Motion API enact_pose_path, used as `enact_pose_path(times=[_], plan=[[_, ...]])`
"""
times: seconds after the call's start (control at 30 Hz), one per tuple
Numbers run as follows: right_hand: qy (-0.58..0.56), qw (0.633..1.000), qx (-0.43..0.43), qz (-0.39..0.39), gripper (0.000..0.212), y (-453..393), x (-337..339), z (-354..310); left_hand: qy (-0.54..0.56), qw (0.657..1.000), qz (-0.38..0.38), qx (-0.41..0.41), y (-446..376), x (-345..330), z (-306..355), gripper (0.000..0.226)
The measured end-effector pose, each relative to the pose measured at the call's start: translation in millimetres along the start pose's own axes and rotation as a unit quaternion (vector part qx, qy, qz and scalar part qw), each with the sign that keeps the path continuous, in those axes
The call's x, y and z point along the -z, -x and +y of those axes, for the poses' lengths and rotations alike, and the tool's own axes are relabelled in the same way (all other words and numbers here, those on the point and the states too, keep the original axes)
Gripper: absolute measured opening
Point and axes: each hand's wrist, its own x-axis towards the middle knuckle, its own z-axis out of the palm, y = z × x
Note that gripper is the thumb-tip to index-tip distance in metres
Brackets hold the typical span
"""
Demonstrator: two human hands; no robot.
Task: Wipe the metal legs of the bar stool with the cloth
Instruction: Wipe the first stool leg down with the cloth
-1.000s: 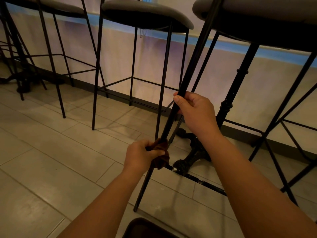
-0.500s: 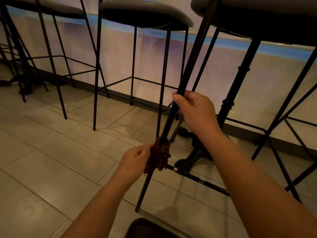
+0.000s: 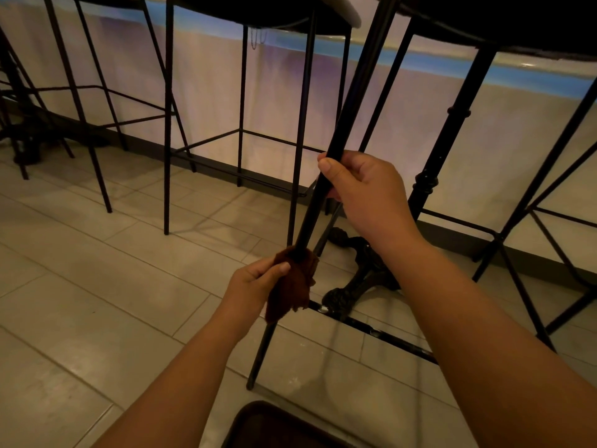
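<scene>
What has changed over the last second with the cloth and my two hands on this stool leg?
The left hand loosened its tight fist around the brown cloth, which now hangs more loosely from the stool leg, pinched between thumb and fingers. Its height on the leg looks about the same. The right hand keeps its grip higher up the same leg, and the stool has not visibly shifted.

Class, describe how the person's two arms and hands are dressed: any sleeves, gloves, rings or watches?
Both forearms are bare as far as the frame shows. The left hand and right hand wear no gloves; no rings, watch or wristband are visible. No sleeve comes into view.
</scene>
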Motion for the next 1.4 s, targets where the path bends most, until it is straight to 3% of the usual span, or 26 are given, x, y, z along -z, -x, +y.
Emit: enact_pose_path(times=[0.1, 0.23, 0.4, 0.67, 0.87, 0.93, 1.0, 1.1, 1.4], plan=[[-0.009, 1.0, 0.0, 0.006, 0.024, 2, -1, 0, 0.007, 0.998, 0.037, 0.045, 6, 7, -11, 0.019], [-0.014, 1.0, -0.003, 0.007, 0.024, 4, -1, 0, -0.002, 1.0, -0.002, 0.024, 9, 10, -14, 0.038], [-0.013, 1.0, -0.005, 0.006, 0.025, 4, -2, 0, -0.128, 0.99, 0.061, -0.021, -6, -2, -2, 0.035], [-0.003, 1.0, -0.006, 0.01, 0.028, 3, -2, 1, -0.129, 0.987, 0.089, -0.021, 3, -8, -12, 0.024], [0.015, 1.0, -0.011, 0.002, 0.029, 5, -1, -4, -0.32, 0.932, 0.156, -0.066, 5, -20, -2, 0.022], [0.019, 1.0, -0.009, 0.004, 0.029, 6, -1, -4, -0.307, 0.938, 0.152, -0.062, 6, -19, -2, 0.019], [0.018, 1.0, -0.007, 0.009, 0.028, 6, -2, -4, -0.222, 0.966, 0.123, -0.042, 7, -11, -3, 0.009], [0.017, 1.0, -0.005, 0.012, 0.026, 6, -3, -2, -0.128, 0.989, 0.078, -0.017, 11, -1, -13, 0.018], [0.007, 1.0, -0.002, 0.019, 0.024, 6, -5, 0, -0.139, 0.988, 0.057, 0.045, 1, 15, -17, 0.008]])
